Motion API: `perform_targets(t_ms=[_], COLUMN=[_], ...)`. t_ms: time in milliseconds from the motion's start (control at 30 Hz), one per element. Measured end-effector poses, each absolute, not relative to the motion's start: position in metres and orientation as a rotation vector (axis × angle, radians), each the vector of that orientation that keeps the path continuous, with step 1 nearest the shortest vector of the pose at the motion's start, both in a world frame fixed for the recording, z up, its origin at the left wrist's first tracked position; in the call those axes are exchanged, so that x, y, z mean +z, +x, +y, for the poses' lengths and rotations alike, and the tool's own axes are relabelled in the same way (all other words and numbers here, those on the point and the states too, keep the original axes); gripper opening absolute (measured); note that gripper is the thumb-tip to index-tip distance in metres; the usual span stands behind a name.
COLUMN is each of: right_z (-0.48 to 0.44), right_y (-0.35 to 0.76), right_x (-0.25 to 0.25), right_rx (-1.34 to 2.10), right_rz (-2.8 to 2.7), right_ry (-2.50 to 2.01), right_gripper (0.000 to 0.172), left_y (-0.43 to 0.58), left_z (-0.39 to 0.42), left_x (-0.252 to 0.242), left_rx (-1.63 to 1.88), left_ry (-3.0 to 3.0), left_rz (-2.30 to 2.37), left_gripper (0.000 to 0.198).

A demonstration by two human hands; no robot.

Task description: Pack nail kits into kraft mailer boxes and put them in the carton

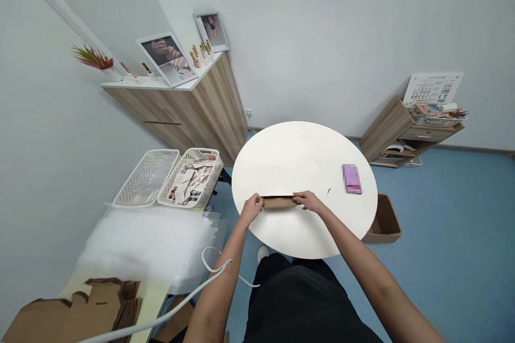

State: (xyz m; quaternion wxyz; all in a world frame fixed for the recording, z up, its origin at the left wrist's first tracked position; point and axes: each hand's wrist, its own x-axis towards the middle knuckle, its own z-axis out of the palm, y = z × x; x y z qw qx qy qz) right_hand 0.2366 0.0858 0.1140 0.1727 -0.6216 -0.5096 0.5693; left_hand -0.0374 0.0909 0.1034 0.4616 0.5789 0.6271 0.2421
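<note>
A small brown cardboard box (279,203) is held at the near middle of the round white table (298,155). My left hand (252,207) grips its left end, fingers closed on the cardboard. At the right end, my right hand (306,200) pinches the upper edge. A dark line runs along the box's far edge; whether the lid is fully closed I cannot tell. To the right on the tabletop lies a purple packet (352,178), its surface blurred out.
Left stand two white baskets, one with clear packs (147,179), one with printed packets (193,179). Flat cardboard blanks (92,308) and white sheets (148,246) lie nearer. A white cable (181,305) crosses my left arm. An open carton (384,222) sits on the floor, right.
</note>
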Motion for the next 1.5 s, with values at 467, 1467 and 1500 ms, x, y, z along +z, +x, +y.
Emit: perform_targets(t_ms=[467,1467,1500], right_z=[0.082,0.028,0.027], right_y=[0.224,0.17,0.17], right_x=[0.104,0.076,0.076], right_rx=[1.487,0.55,0.541], right_rz=[-1.406,-1.938,-1.92], right_ry=[-1.89,-2.02,-2.009], right_gripper=[0.041,0.064,0.061], left_y=[-0.063,-0.054,-0.053], left_z=[0.115,0.09,0.089], left_x=[0.1,0.064,0.062], left_rx=[0.447,0.294,0.33], left_ry=[1.515,2.458,2.462], left_rz=[1.26,1.272,1.279], left_gripper=[0.018,0.086,0.082])
